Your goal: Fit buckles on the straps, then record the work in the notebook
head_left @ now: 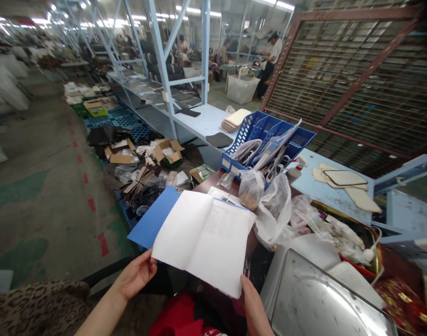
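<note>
An open set of white paper sheets (199,238) lies before me over a blue clipboard (153,217), with a crease down the middle. Faint printed rows, like a table, show on the upper part of the right-hand page. My left hand (138,274) pinches the lower left corner of the sheets between thumb and fingers. At the lower right edge, my right hand (251,301) grips the papers, its thumb along the side and its other fingers hidden. A small dark pen-like item (247,268) shows just above that thumb.
Beyond the papers stand a blue file rack (234,163) with folders and several plastic bags (274,210). A metal-topped scale (328,298) is at right, near a cluttered tin (377,254). Cartons (167,151) and scraps lie left of the desk. People work in the background.
</note>
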A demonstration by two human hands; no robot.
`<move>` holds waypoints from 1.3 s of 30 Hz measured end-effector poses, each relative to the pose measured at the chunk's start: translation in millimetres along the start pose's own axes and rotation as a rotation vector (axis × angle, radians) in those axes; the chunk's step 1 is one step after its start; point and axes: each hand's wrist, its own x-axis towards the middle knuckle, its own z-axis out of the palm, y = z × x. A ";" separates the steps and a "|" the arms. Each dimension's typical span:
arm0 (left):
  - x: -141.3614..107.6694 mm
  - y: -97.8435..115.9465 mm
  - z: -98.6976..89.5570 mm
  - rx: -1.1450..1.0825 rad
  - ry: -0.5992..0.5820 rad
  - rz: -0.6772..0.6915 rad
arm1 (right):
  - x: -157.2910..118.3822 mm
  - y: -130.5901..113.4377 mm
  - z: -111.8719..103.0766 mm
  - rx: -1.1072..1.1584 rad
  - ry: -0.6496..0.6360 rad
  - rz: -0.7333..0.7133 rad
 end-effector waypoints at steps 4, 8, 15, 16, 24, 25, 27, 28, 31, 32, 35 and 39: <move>-5.7 -6.2 1.7 0.013 -0.018 -0.056 | -5.1 -3.8 2.4 -0.002 -0.001 0.048; -9.4 -23.1 8.7 0.114 -0.042 -0.132 | -8.5 -3.8 2.9 0.003 0.004 0.041; -7.0 -40.2 6.4 0.168 -0.122 -0.178 | 1.5 12.2 -3.3 -0.111 0.060 0.008; -7.2 -40.7 7.2 0.175 -0.118 -0.177 | 3.5 14.2 -3.9 -0.153 0.090 -0.023; -7.2 -70.5 32.3 0.270 -0.198 -0.269 | -7.4 0.3 16.9 -0.297 0.011 -0.297; -7.2 -75.9 34.5 0.273 -0.208 -0.286 | -11.0 -4.4 22.1 -0.283 -0.025 -0.277; -8.2 -84.8 37.3 0.272 -0.242 -0.306 | -18.3 -14.0 32.3 -0.252 -0.084 -0.269; -9.3 -87.9 38.2 0.272 -0.266 -0.311 | -21.7 -18.8 37.0 -0.233 -0.112 -0.277; -14.5 -90.4 39.8 0.280 -0.312 -0.324 | -29.1 -32.0 48.7 -0.197 -0.183 -0.310; -16.2 -88.8 39.5 0.280 -0.309 -0.318 | -30.0 -35.6 51.5 -0.192 -0.186 -0.315; -18.1 -76.2 32.9 0.261 -0.250 -0.279 | -26.0 -41.8 55.0 -0.184 -0.115 -0.268; -11.3 -46.7 10.5 0.142 -0.151 -0.174 | -12.7 -37.0 47.9 -0.151 -0.062 -0.131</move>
